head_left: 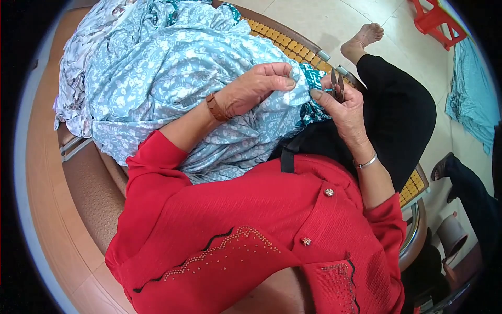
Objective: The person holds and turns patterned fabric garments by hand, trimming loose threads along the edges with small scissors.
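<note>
A heap of light blue floral fabric [172,68] covers my lap and the seat on the left. My left hand [251,90] pinches an edge of this fabric between thumb and fingers. Close beside it, my right hand [346,111] is closed around small dark thread snips [338,86], their blades pointing up and away. The right thumb tip rests at the fabric's edge. Between and below the hands hangs a dark green patterned trim [312,112] joined to the light blue cloth. Whether the right fingers also grip the cloth is partly hidden.
The seat has a brown frame and a yellow beaded mat [277,37]. A red plastic stool [438,22] stands at the top right, with teal cloth [470,91] on the floor below it. Another person's leg [470,180] and a grey container [452,235] are at the right.
</note>
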The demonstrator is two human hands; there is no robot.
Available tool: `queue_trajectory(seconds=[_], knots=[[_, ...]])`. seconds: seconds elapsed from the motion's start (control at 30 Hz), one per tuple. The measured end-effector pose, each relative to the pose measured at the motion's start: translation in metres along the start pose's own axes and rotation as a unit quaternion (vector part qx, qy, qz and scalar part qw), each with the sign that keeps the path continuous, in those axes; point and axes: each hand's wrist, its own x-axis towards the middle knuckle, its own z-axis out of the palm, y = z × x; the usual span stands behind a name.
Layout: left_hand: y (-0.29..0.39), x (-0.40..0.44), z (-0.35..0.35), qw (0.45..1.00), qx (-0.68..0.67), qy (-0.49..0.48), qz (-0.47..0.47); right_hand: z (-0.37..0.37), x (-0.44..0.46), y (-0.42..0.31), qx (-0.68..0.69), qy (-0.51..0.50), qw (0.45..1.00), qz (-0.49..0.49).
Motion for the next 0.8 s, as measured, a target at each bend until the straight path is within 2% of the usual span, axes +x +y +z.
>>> queue_trajectory(seconds=[0.07,0.23,0.4,0.53,0.73,0.8], knots=[[-0.0003,0.0002,0.0005,1.0,-0.005,0.004,0.005,0.0006,0.0003,0.0001,-0.019,0.0,0.999,-0.026],[-0.0005,-0.0011,0.0011,0.995,0.092,0.019,0.034,0.0017,0.0004,0.0031,-0.094,-0.052,0.992,-0.062],[-0.0013,0.0003,-0.0031,0.995,0.097,0.016,0.01,0.0006,-0.0009,0.0038,-0.068,-0.046,0.996,-0.02],[0.0017,-0.0009,-0.0021,0.997,0.073,0.005,-0.022,0.0012,0.0001,0.0029,-0.007,0.003,1.0,0.018],[-0.0037,0.0006,-0.0071,0.993,0.118,-0.013,0.007,0.0029,0.0013,0.0038,-0.026,-0.003,0.999,-0.027],[-0.0025,0.0005,-0.0026,0.993,0.117,-0.011,0.017,0.0048,0.0012,0.003,0.021,0.006,1.0,-0.021]])
